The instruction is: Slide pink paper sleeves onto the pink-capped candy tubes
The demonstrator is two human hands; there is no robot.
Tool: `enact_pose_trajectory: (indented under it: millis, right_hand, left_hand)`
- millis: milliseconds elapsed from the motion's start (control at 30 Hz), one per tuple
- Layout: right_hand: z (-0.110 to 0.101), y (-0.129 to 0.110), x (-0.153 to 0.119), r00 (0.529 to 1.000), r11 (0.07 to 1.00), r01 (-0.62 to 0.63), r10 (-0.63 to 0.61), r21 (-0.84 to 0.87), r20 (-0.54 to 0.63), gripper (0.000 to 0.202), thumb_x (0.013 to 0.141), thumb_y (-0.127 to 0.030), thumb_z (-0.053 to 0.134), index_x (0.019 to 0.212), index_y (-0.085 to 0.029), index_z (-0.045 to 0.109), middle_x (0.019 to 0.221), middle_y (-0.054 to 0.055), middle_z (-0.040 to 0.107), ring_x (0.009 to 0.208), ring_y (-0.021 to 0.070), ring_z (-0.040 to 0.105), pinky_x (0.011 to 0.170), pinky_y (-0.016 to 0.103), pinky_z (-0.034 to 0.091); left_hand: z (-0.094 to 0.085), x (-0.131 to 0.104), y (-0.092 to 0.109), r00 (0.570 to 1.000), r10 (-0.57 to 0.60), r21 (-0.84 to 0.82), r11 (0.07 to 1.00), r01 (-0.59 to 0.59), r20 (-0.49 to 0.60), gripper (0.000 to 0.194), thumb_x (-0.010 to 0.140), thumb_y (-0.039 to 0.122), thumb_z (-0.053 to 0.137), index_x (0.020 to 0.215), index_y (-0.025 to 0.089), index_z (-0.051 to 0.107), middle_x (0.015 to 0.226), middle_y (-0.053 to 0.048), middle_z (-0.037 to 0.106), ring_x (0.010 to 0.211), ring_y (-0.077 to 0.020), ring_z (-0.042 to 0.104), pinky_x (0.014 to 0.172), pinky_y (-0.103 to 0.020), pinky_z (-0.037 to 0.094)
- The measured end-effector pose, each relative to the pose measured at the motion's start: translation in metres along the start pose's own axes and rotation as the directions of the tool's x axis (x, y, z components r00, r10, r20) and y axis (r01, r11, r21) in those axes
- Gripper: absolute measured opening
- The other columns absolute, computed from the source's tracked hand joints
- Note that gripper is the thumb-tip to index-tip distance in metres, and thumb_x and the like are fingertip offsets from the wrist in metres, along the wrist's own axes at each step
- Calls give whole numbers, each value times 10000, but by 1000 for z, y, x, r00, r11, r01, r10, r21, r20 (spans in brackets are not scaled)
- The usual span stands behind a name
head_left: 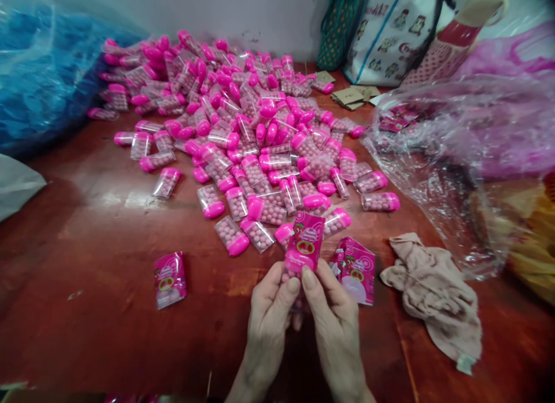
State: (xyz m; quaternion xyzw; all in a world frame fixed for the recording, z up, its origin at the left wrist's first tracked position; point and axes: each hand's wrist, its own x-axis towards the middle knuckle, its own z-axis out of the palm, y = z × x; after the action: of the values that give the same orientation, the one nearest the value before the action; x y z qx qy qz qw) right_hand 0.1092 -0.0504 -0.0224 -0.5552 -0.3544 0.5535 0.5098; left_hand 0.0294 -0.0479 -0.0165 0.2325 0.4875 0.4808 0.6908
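My left hand [269, 296] and my right hand [332, 302] are closed together around one clear candy box [289, 274] of pink balls. A printed magenta sleeve [306, 232] covers its far end, and both thumbs press on the near face. The fingers behind the box are mostly hidden. Right beside my right hand lie more flat magenta sleeves [359, 270], overlapping each other. One separate sleeve [169, 278] is on the table to the left. Just beyond my hands, a large heap of candy boxes [255, 174] with bright pink caps spreads back to the wall.
A crumpled beige cloth [437, 296] lies at the right of the brown table [108, 339]. Clear plastic wrap [437, 177] is behind it. A blue bag [47, 73] bulges at the back left. A white printed bag [392, 36] and cardboard pieces [353, 96] are at the back right.
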Motion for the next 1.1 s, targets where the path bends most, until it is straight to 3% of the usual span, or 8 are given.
enact_pose_trajectory:
  millis: [133, 233, 433, 533, 733, 833, 933, 1100]
  right_hand:
    - [-13, -11, 9, 990, 961, -129, 137, 243, -17, 154, 781, -326, 645, 841, -186, 624, 620, -23, 618, 477, 89, 554, 401, 165, 456]
    - [-15, -17, 14, 974, 956, -191, 213, 224, -78, 186, 734, -322, 689, 699, -156, 611, 521, -29, 600, 406, 85, 548, 360, 157, 451]
    - [-4, -19, 11, 961, 967, -228, 242, 111, -135, 281, 628, -379, 753, 647, -148, 594, 489, -39, 573, 304, 63, 454, 249, 160, 387]
    - [-3, -16, 8, 956, 959, -256, 270, 122, -114, 308, 649, -413, 732, 639, -153, 568, 463, -56, 535, 285, 56, 430, 233, 158, 380]
    - [-11, -15, 7, 987, 973, -158, 148, 169, 68, 249, 830, -397, 564, 731, -169, 574, 483, -67, 507, 320, 62, 480, 299, 161, 436]
    - [-8, -11, 3, 990, 983, -143, 141, 116, 23, 231, 830, -393, 566, 745, -178, 570, 487, -73, 483, 333, 60, 467, 292, 146, 406]
    - [-1, -5, -2, 993, 994, -95, 98, 49, -68, 210, 821, -384, 581, 750, -186, 570, 593, -40, 522, 519, 90, 549, 414, 153, 455]
    - [-3, -3, -1, 1000, 1000, 2, -2, 11, -27, 190, 860, -366, 527, 823, -198, 607, 702, -15, 540, 643, 112, 543, 572, 203, 477]
  left_hand:
    - [2, -1, -2, 991, -1, 229, 973, -31, 137, 182, 848, 333, 507, 760, 176, 530, 572, 41, 431, 474, -65, 354, 433, -186, 287]
    - [3, -4, -4, 984, -5, 331, 942, -55, 176, 180, 855, 346, 489, 804, 180, 535, 580, 34, 451, 482, -81, 361, 435, -206, 279]
    - [2, -6, -7, 990, 28, 293, 954, -67, 136, 205, 858, 372, 474, 805, 179, 521, 558, 53, 382, 460, -72, 341, 423, -202, 269]
    - [2, -3, -8, 992, 18, 243, 969, -47, 121, 193, 850, 358, 496, 793, 175, 521, 554, 57, 382, 455, -60, 342, 418, -187, 277]
    - [4, 1, -6, 989, -48, 75, 997, 38, 139, 168, 848, 313, 515, 774, 163, 521, 590, 53, 404, 452, -39, 344, 389, -152, 284]
    - [4, 0, -7, 993, -37, 20, 999, 35, 112, 177, 846, 330, 514, 780, 166, 515, 573, 57, 404, 436, -37, 344, 379, -148, 283]
    - [1, -1, -8, 994, -55, -14, 998, 56, 90, 204, 842, 356, 515, 767, 167, 500, 565, 58, 410, 413, -32, 345, 374, -152, 277]
    - [0, 3, -5, 993, -64, -109, 991, 75, 102, 191, 867, 328, 476, 779, 162, 511, 552, 48, 441, 406, -34, 327, 361, -155, 242]
